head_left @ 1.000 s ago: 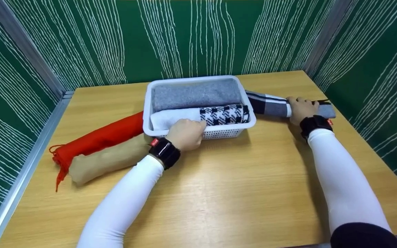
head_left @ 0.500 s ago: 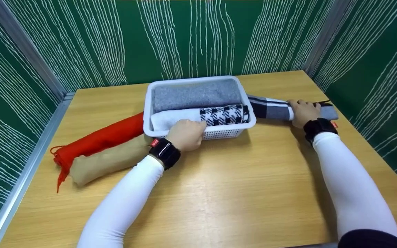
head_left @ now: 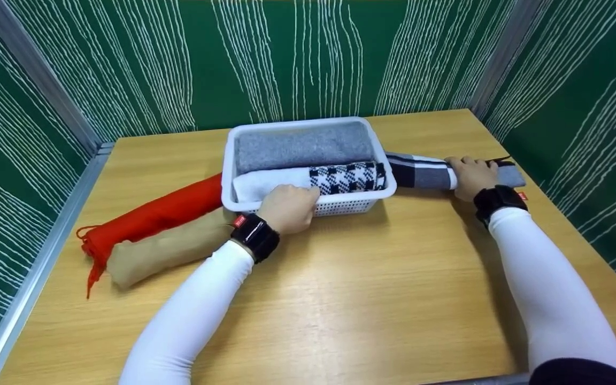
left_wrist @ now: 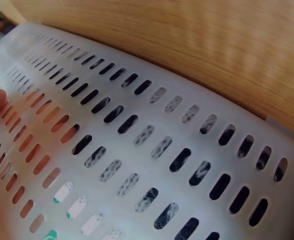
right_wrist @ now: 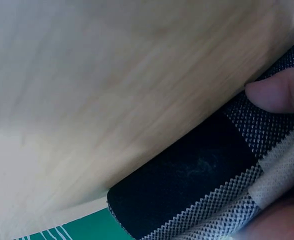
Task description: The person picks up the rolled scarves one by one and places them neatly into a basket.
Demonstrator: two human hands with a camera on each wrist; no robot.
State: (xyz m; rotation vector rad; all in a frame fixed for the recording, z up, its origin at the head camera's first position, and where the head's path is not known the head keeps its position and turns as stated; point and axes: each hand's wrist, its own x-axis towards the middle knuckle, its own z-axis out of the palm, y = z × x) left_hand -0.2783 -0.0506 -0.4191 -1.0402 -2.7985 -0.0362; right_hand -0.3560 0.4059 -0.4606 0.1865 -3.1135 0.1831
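Observation:
My left hand [head_left: 289, 209] grips the front rim of a white plastic basket [head_left: 353, 204]. Fingers show through the slots of the basket wall [left_wrist: 137, 107] in the left wrist view. Inside the basket lie a grey rolled cloth [head_left: 305, 147] at the back and a white roll with a black-and-white checked end [head_left: 345, 178] in front. Off to the right, my right hand [head_left: 472, 177] holds a rolled black, grey and white plaid scarf [head_left: 431, 174] from above. The right wrist view has the thumb [right_wrist: 272, 95] along one side of the plaid roll [right_wrist: 187, 165].
Left of the basket, a red fringed scarf roll [head_left: 163, 214] and a beige roll [head_left: 174, 246] lie side by side on the wooden table [head_left: 351, 315]. Green panels [head_left: 329, 64] with white line patterns enclose the table at the back and sides.
My right hand and the plaid scarf have shifted slightly to the right and toward me. The left hand and the basket have stayed in place.

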